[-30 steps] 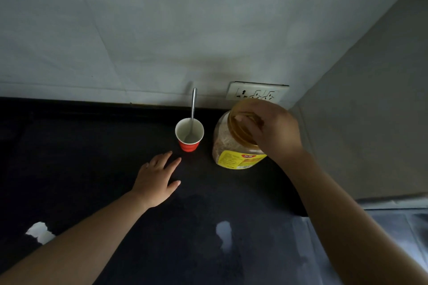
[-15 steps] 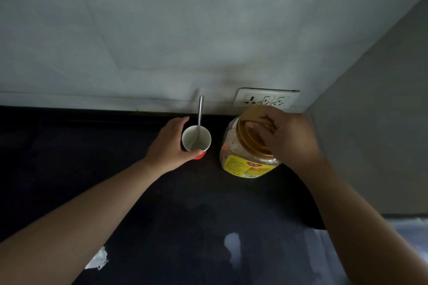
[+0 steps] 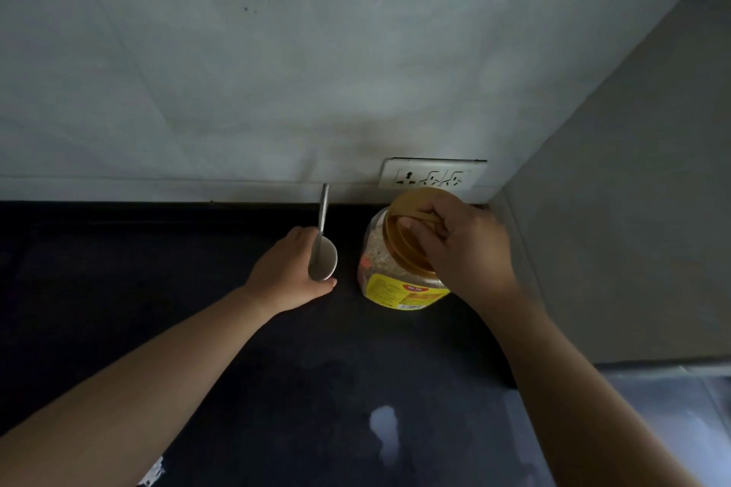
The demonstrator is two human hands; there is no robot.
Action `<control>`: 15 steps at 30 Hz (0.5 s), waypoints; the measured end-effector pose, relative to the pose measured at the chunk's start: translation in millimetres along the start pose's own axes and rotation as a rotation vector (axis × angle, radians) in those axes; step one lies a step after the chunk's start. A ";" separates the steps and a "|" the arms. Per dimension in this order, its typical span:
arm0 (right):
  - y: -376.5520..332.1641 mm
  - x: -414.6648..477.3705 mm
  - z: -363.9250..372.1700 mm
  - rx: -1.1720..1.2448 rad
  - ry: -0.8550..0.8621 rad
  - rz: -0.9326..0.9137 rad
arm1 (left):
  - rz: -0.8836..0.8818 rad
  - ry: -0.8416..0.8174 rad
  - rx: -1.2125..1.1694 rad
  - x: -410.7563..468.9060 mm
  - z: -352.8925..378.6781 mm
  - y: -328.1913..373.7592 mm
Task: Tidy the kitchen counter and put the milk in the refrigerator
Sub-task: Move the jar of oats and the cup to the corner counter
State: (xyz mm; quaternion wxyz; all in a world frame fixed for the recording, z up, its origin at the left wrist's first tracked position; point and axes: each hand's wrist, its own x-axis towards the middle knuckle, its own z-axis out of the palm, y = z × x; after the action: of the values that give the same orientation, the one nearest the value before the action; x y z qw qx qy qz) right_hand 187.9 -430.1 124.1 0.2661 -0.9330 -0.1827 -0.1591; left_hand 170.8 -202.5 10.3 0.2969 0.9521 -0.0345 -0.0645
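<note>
A clear plastic jar [image 3: 379,269] with a yellow label and an amber lid [image 3: 403,245] stands at the back right of the black counter [image 3: 197,289]. My right hand [image 3: 463,245] grips the handle on the jar's lid. Just left of the jar sits a small paper cup [image 3: 326,255], white inside, with a metal spoon [image 3: 323,210] standing in it. My left hand [image 3: 286,275] wraps around the cup's left side, thumb at its front. No milk is in view.
A white tiled wall rises behind the counter, with a socket plate [image 3: 431,174] above the jar. A grey side wall [image 3: 633,210] closes the right. A white scrap [image 3: 152,472] lies near the front edge, and pale floor [image 3: 652,407] shows lower right.
My left hand moved forward from the bare counter and took hold of the cup. My right hand has stayed on the jar lid throughout.
</note>
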 end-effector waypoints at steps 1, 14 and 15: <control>-3.2 -1.7 -1.0 -0.001 0.003 0.018 | -0.005 0.017 -0.022 -8.7 -1.7 -0.9; -49.1 -53.2 -37.3 -0.056 -0.002 0.141 | -0.021 0.107 -0.051 -150.5 -33.9 0.3; -55.3 -55.5 -45.6 -0.081 0.051 0.122 | -0.013 0.115 -0.060 -155.9 -36.7 2.0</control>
State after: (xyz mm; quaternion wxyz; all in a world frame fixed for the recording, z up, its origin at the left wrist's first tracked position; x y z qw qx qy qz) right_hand 106.3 -425.8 163.4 0.2421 -0.9481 -0.1120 -0.1733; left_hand 21.8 -167.3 57.3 0.3264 0.9451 -0.0091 -0.0125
